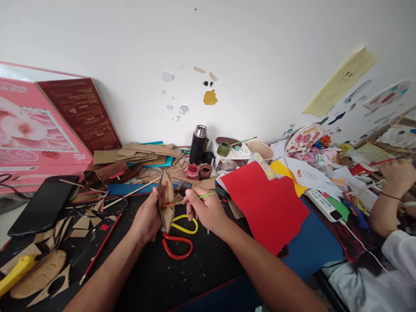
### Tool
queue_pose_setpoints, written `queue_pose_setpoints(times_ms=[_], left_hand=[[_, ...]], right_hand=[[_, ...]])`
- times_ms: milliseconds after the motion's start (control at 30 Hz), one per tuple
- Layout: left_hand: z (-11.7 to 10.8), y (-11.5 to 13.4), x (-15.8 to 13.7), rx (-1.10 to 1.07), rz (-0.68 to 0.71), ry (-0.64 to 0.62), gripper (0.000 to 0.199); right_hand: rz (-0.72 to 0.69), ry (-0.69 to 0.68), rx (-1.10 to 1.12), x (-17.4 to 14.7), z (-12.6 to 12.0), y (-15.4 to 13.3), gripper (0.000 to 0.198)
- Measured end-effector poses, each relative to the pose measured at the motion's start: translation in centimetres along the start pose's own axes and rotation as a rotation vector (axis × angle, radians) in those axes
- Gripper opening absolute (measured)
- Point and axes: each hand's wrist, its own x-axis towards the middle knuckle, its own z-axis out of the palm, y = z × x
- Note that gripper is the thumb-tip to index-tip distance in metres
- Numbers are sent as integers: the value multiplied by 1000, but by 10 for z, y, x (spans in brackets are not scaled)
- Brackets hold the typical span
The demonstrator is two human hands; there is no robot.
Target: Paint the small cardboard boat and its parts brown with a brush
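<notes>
Beyond the cardboard piece (166, 195), jars (192, 172) are set before a flask (198, 148); scissors (177, 258) are flanked by a phone (42, 206) at left, paper (263, 203) at right.

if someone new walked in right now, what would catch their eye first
Probably the big red sheet, lying right of centre. Next, the pink box standing at far left. In the middle, the left hand holds a cardboard piece while the right hand holds a paintbrush to it.

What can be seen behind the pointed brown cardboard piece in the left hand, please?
From behind the cardboard piece, a yellow handle loop and a red handle loop show over the black mat. Whatever they join is covered, and so is the mat directly behind.
</notes>
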Motion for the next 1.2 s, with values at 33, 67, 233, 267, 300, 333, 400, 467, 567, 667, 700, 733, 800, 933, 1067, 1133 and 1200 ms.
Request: queue_pose_setpoints(times_ms=[33, 67, 233, 267, 300, 333, 400, 467, 567, 667, 700, 733, 800, 933, 1067, 1133, 1200], left_hand=[[1, 1, 0, 1, -6, 25, 39], [1, 2, 0, 2, -8, 53, 36], [2, 7, -2, -91, -91, 9, 33], [1, 8, -2, -115, -107, -14, 35], [1, 9, -3, -135, -121, -35, 38], [1, 9, -3, -149, -134, -51, 39], [1, 10, -3, -160, -160, -72, 41], [0, 11, -4, -160, -181, -89, 40], [0, 14, -6, -147, -178, -107, 35], [0, 17, -8, -137, -170, -135, 31], [-1, 17, -8, -145, -175, -145, 30], [-1, 17, -8, -155, -180, -155, 28], [-3, 17, -8, -173, -178, -166, 25], [-5, 16, -8, -133, -135, -164, 24], [-3, 15, -8, -84, -93, -187, 31], [-1, 15, -8, -88, -70, -175, 30], [0, 15, -7, -104, -51, -153, 27]], right_hand=[[7, -3, -6, 0, 0, 0, 57], [13, -1, -6, 0, 0, 1, 57], [-4, 48, 17, 7, -1, 4, 57], [-16, 59, 17, 9, -2, 4, 56], [-25, 67, 19, 10, -2, 5, 56], [-30, 71, 22, 10, -2, 5, 56], [-34, 80, 30, 11, -3, 6, 55], [-37, 90, 32, 10, -2, 6, 56], [-47, 103, 27, 9, -3, 6, 56], [-53, 114, 17, 9, -4, 6, 56], [-50, 117, 17, 10, -5, 6, 56], [-46, 121, 21, 10, -6, 6, 57], [-36, 126, 33, 10, -8, 6, 58], [-26, 136, 38, 10, -8, 6, 59], [-26, 138, 37, 8, -6, 8, 58], [-22, 128, 25, 5, -5, 10, 58], [-15, 117, -2, 4, -4, 11, 58]])
